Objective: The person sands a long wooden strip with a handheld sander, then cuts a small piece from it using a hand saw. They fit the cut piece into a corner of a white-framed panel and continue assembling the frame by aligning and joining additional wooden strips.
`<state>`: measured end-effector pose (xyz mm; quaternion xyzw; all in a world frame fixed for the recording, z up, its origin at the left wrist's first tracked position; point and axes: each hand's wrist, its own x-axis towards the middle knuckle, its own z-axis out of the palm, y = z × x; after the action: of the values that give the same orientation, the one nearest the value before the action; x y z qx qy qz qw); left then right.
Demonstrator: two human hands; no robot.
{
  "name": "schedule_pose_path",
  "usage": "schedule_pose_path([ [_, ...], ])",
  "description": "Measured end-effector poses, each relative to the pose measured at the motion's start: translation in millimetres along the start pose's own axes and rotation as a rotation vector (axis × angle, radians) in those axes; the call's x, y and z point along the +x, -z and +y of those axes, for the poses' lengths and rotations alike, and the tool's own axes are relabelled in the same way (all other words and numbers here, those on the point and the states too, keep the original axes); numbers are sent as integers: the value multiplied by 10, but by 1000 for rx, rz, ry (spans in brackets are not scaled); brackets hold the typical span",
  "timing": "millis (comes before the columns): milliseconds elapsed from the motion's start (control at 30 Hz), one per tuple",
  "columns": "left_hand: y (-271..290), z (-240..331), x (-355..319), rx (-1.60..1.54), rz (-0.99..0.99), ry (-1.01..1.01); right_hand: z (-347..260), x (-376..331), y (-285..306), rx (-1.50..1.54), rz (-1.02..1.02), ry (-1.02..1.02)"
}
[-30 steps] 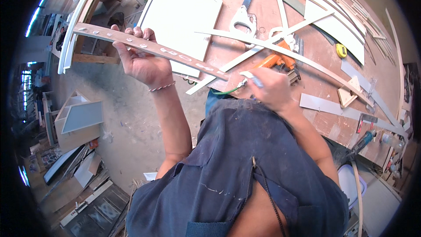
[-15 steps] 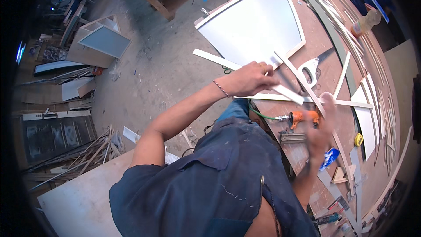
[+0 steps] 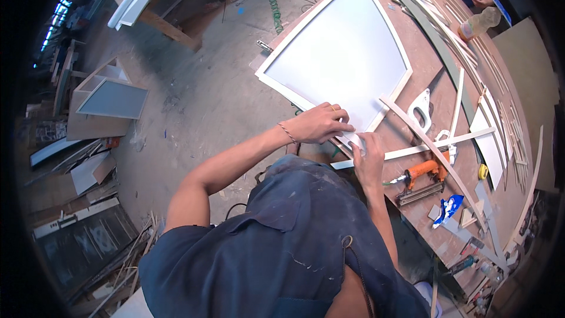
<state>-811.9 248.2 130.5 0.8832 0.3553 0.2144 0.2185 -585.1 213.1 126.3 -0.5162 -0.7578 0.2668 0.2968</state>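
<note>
A pale panel (image 3: 338, 53) with a white frame lies on the brown workbench in front of me. At its near corner my left hand (image 3: 321, 124) is closed on a white strip (image 3: 351, 138), whose end shows between my hands. My right hand (image 3: 369, 158) pinches that same end from the other side. The strip's far part seems to run along the panel's left edge, partly behind my left hand. Another long white strip (image 3: 438, 146) lies across the bench just right of my right hand. A narrow strip (image 3: 415, 125) crosses over it.
Right of the panel lies a white-handled handsaw (image 3: 420, 109). Closer in are an orange nail gun (image 3: 422, 169), a blue-white packet (image 3: 450, 208) and a yellow tape measure (image 3: 482, 171). A bottle (image 3: 479, 23) stands near another person's hand (image 3: 482, 1). A green coiled hose (image 3: 273, 9) hangs beyond the bench.
My left hand has brought the white strip from a slanted, raised position to the panel's near-left edge. My right hand has moved left from above the nail gun onto the strip's end.
</note>
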Motion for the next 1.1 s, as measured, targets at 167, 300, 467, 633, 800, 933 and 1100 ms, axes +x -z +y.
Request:
schedule_pose_path([
  [167,613,-882,-649,-4,93,163,-10,61,-329,-13,50,-91],
  [300,1022,-1512,-1197,114,112,359,71,27,-499,-20,31,-136],
  [467,951,-1733,-1419,71,3,369,78,-26,-624,-26,1,-129],
  [633,817,-1858,-1431,26,69,343,45,-41,-717,-32,11,-137],
  [800,828,-1976,-1468,33,62,341,40,9,-891,-33,35,-170],
  [933,855,-2046,-1378,77,16,273,105,-51,-936,-104,56,-171],
  [1100,797,-2238,-1395,83,28,199,126,-168,-849,-334,119,-206],
])
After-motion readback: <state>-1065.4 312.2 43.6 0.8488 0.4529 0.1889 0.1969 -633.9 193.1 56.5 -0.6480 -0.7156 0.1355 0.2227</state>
